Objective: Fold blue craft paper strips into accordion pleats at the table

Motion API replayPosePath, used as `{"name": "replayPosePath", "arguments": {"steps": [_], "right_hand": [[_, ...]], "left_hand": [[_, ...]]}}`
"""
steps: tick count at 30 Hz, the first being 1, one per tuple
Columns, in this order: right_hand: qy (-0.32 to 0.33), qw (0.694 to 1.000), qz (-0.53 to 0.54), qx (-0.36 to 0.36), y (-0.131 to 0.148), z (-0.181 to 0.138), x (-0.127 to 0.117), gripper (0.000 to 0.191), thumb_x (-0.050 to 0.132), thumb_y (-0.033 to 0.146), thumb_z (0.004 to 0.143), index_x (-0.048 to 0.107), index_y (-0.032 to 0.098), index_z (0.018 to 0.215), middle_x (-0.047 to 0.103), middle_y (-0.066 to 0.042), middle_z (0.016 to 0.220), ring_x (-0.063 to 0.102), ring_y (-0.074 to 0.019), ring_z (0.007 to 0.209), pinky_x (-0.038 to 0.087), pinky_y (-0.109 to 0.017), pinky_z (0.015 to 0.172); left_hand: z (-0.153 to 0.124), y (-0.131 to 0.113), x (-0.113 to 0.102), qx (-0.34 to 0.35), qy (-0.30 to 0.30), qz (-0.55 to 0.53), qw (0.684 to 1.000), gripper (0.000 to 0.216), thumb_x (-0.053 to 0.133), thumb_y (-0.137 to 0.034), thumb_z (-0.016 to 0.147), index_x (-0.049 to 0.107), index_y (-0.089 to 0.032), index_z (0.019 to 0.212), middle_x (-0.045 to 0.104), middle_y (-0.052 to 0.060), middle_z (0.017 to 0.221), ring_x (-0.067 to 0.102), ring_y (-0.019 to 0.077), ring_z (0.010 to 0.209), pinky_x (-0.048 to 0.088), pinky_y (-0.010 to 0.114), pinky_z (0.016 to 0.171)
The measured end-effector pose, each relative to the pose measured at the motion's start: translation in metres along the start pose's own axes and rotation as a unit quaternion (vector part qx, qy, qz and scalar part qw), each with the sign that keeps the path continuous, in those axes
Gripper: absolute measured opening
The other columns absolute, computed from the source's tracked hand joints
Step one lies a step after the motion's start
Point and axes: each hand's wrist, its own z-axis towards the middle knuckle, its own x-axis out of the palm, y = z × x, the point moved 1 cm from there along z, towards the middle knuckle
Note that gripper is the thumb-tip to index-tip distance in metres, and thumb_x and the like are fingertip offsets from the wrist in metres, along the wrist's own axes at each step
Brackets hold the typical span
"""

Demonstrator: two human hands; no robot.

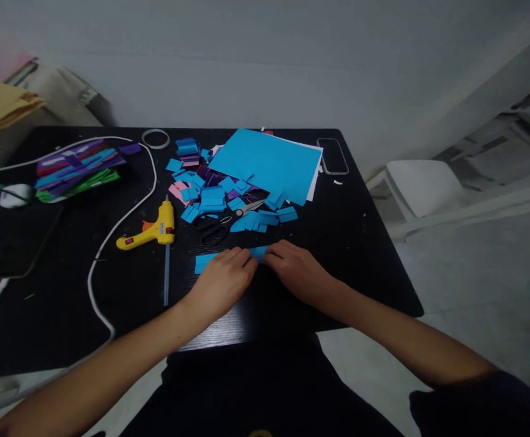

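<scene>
My left hand (229, 274) and my right hand (298, 272) meet near the table's front edge. Their curled fingers pinch a piece of blue paper (259, 251) between them. More blue paper (205, 263) with a crease line lies flat, sticking out left of my left hand; my hand hides whether the two are one strip. Just beyond my hands lie dark-handled scissors (250, 207), a second black-handled cutting tool (214, 230) and a pile of small folded blue paper pieces (258, 220). A yellow glue gun (156, 229) rests to the left, a glue stick (166, 276) beneath its rear end.
Large blue sheets (265, 164) lie at the back, beside a phone (333, 156). Bundled coloured paper (78, 164) sits at the back left, near a tape roll (156, 139). A white cable (93, 279) winds across the black table (351, 261). To the right stands a white chair (417, 185).
</scene>
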Motion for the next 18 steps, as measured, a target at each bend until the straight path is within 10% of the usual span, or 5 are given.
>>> {"name": "replayPosePath", "arguments": {"steps": [18], "right_hand": [[-0.090, 0.995, -0.039, -0.002, 0.016, -0.014, 0.021, 0.030, 0.048, 0.001, 0.096, 0.067, 0.006, 0.119, 0.068, -0.014, 0.099, 0.060, -0.0244, 0.087, 0.056, -0.037, 0.078]], "left_hand": [[-0.008, -0.009, 0.002, -0.015, -0.004, -0.002, 1.000, 0.024, 0.052, -0.002, 0.093, 0.070, -0.011, 0.108, 0.069, 0.009, 0.092, 0.067, 0.0269, 0.083, 0.058, 0.041, 0.073]]}}
